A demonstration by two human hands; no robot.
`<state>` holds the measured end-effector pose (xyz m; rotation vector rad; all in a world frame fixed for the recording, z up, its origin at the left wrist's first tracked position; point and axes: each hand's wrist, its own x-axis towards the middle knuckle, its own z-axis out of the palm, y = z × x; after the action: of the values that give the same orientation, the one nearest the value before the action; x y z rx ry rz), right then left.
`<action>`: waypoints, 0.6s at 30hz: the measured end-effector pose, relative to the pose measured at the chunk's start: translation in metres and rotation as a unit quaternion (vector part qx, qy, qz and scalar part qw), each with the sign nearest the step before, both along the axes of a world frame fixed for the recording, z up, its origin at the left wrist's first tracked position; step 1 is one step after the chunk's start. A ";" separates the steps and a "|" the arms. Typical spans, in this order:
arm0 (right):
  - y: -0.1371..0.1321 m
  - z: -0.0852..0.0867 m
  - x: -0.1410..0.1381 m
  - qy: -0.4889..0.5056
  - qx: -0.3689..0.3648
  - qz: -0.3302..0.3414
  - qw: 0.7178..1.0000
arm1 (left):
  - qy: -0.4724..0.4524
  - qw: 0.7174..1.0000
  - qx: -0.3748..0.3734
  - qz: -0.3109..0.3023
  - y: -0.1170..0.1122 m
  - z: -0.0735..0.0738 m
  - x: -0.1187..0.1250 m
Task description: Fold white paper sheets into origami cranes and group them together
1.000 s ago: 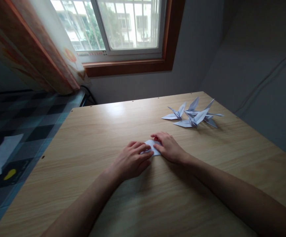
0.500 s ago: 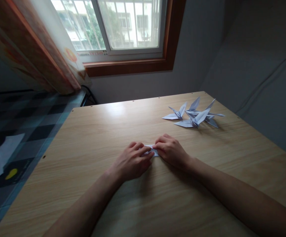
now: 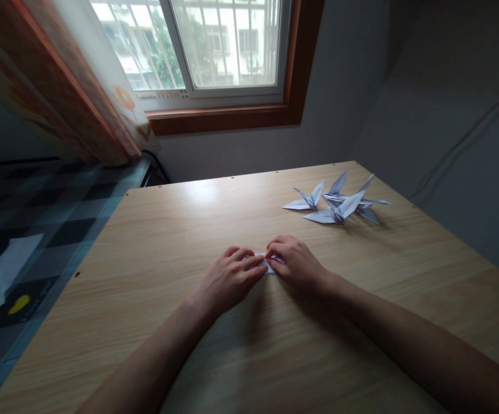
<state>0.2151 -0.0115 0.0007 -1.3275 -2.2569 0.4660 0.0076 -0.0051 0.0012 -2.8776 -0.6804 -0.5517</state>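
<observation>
A small piece of folded white paper (image 3: 271, 269) lies on the wooden table (image 3: 154, 241), mostly covered by my fingers. My left hand (image 3: 236, 276) presses on its left part, fingers close together and thumb at the near edge. From the other side, my right hand (image 3: 295, 261) pinches the paper's right part between thumb and curled fingers. The fingertips of both hands nearly meet over the paper's middle. How the paper is folded beneath them is hidden.
Several folded paper cranes (image 3: 338, 214) stand grouped at the table's back right. Left of the table, a checked cloth (image 3: 60, 230) carries loose white paper sheets (image 3: 14, 259). A window (image 3: 232, 52) and a curtain (image 3: 98, 103) are behind.
My right fingers have shifted slightly on the paper and its right part now shows a little lifted between them. My left hand stays nearly in place, its thumb slightly moved.
</observation>
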 end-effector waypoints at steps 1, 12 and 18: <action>0.002 0.002 -0.001 0.005 -0.024 -0.008 1.000 | -0.001 1.000 0.007 0.001 0.000 0.000 0.000; 0.009 0.017 -0.005 0.059 -0.206 -0.065 0.975 | -0.066 0.995 0.041 0.067 -0.003 -0.006 0.001; 0.011 0.006 -0.007 0.240 -0.201 -0.097 0.945 | -0.206 0.961 -0.079 0.170 -0.001 -0.008 0.000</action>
<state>0.2079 -0.0008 0.0062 -1.4178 -1.6629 1.0911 0.0073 -0.0062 -0.0069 -2.7047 -1.3009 -1.0960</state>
